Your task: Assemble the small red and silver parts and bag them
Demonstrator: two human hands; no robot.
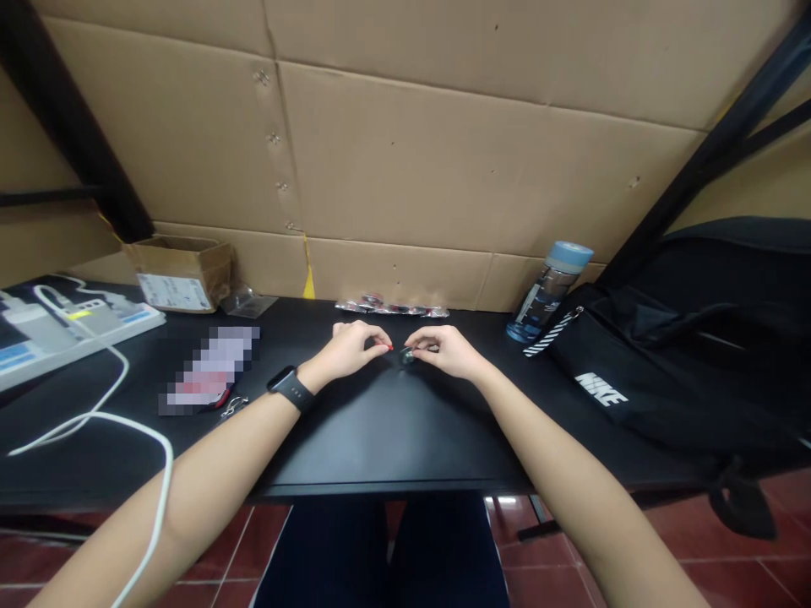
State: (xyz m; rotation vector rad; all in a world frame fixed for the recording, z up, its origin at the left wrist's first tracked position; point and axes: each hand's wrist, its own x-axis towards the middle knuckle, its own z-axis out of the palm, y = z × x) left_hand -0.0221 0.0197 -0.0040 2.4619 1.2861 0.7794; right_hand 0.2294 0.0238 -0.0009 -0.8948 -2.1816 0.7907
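Over the black table, my left hand [350, 350] is closed in a pinch on a small red piece [390, 347]; only its tip shows past the fingertips. Facing it, my right hand [451, 351] pinches a small dark-green piece with shiny spots [406, 356], too small for me to tell its kind. A short gap separates the two pieces. Behind both hands, a row of silver foil-like packets [393, 309] lies at the foot of the cardboard wall.
A black Nike bag [634, 355] and a blue-capped bottle [545, 291] stand on the right. To the left are an open cardboard box [183, 270], a pixelated phone-like object [212, 367], a power strip [82, 325] and a white cable [161, 447] crossing my left forearm.
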